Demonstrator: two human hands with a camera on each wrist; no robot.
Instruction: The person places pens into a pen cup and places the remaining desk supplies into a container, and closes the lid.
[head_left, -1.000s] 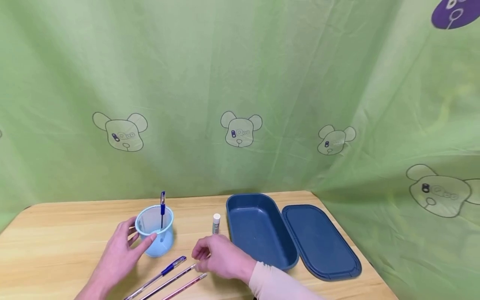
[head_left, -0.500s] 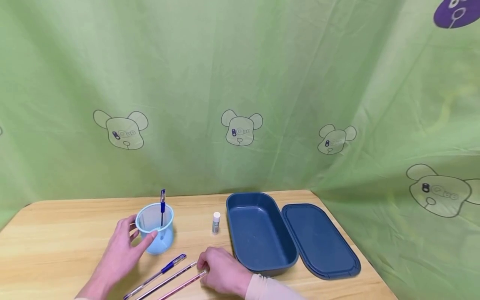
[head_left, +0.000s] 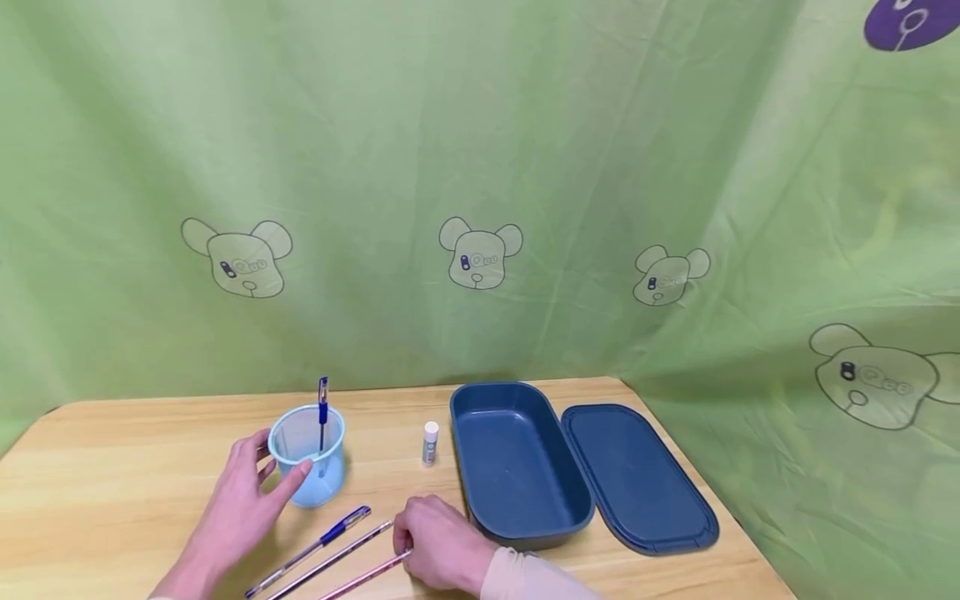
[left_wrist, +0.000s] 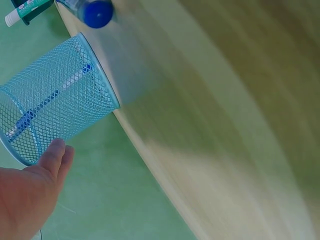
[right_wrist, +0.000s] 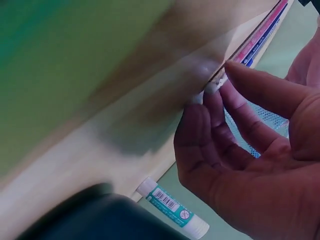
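Observation:
A light blue mesh pen cup [head_left: 321,485] stands upright on the table, with one blue pen [head_left: 323,410] leaning inside it. My left hand [head_left: 242,504] holds the cup from its left side, thumb at the front near the rim and fingers behind. To the right, my right hand [head_left: 444,543] pinches the near-right end of a pink pencil [head_left: 367,576] between thumb and fingertips; the pencil lies slanted toward the lower left. Beside it, roughly parallel, lie a dark striped pencil [head_left: 332,561] and a capped blue pen [head_left: 311,548].
A white-capped glue stick [head_left: 430,444] stands behind my right hand. An open dark blue box [head_left: 517,475] sits right of it, with its flat lid [head_left: 639,479] lying alongside. A green curtain [head_left: 375,167] hangs behind and to the right of the wooden table [head_left: 135,450].
My right hand has come down and slightly right, from above the pencils' ends to the pink pencil, whose end has shifted a little toward me. My left hand stays at the cup.

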